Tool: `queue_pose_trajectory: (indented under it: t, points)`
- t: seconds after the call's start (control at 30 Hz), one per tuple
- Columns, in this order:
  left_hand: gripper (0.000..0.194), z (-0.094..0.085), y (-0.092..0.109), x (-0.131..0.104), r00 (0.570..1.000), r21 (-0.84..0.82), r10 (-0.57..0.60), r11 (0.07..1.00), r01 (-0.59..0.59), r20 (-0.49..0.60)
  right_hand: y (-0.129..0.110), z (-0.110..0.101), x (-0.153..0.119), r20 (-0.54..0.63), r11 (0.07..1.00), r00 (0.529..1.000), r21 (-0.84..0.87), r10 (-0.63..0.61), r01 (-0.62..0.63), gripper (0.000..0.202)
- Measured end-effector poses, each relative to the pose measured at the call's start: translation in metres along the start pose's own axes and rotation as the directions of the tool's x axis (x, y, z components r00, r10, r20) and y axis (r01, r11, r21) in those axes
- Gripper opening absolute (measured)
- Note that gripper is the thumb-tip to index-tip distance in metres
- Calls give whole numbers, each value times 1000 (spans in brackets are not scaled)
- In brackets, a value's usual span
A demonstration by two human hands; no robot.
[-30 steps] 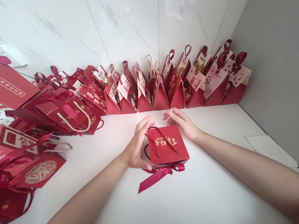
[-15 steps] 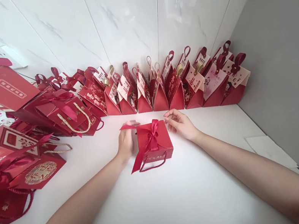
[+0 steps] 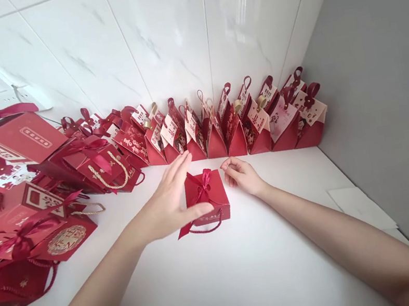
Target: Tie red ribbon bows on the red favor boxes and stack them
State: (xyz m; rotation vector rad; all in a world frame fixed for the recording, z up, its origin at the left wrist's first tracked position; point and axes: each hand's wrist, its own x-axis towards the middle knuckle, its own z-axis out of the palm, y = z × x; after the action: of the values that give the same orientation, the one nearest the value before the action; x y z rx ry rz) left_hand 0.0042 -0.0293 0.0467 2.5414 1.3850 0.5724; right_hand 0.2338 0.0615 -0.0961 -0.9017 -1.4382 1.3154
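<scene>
A small red gift box (image 3: 216, 188) with a dark pink ribbon bow (image 3: 204, 183) on its lid stands on the white tabletop (image 3: 244, 267). Its dark red rope handle (image 3: 212, 229) hangs at the near side, beside one loose ribbon tail. Over the box's left side hovers my left hand (image 3: 164, 205), open, with the thumb stretched across the near part and hiding some of the ribbon. Just right of the box is my right hand (image 3: 242, 174), its fingers curled in and nothing visible in them. It appears apart from the box.
Several triangular red gift boxes (image 3: 236, 139) with ribbon loops line the tiled wall (image 3: 167, 33). Stacked red boxes (image 3: 33, 135) crowd the left side, one with a gold rope handle (image 3: 111, 185). White paper sheets (image 3: 360, 207) lie at the right edge by a grey wall (image 3: 387, 89).
My left hand has risen from beside the box to above its left side, thumb spread. My right hand's fingers have curled in more. The view has shifted slightly.
</scene>
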Motion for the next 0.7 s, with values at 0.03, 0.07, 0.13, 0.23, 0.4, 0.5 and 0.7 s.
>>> queue_pose_trajectory:
  t: [0.03,0.07,0.13,0.23,0.4,0.5,0.7]
  points:
    - [92,-2,10,-3,996,78,-84,994,82,27,0,0,0,0,1000,1000,-6,-5,5,28]
    - [95,-4,19,-6,987,147,-158,977,153,22,0,-1,0,0,1000,1000,-13,-10,10,28]
    - [97,-4,32,-11,970,243,-241,940,239,-22,0,-1,0,2,1000,1000,-25,-16,16,28]
    - [92,-5,37,-9,973,308,-229,927,214,12,0,-1,0,7,999,1000,-38,-21,22,28]
    - [88,-3,23,7,984,198,-82,979,50,158,1,-2,0,10,998,1000,-55,-26,27,30]
    - [86,3,11,17,975,92,-66,995,47,213,0,-3,0,10,998,1000,-62,-28,29,32]
    - [103,9,6,22,958,65,-159,987,148,240,3,-3,0,11,997,1000,-72,-25,25,31]
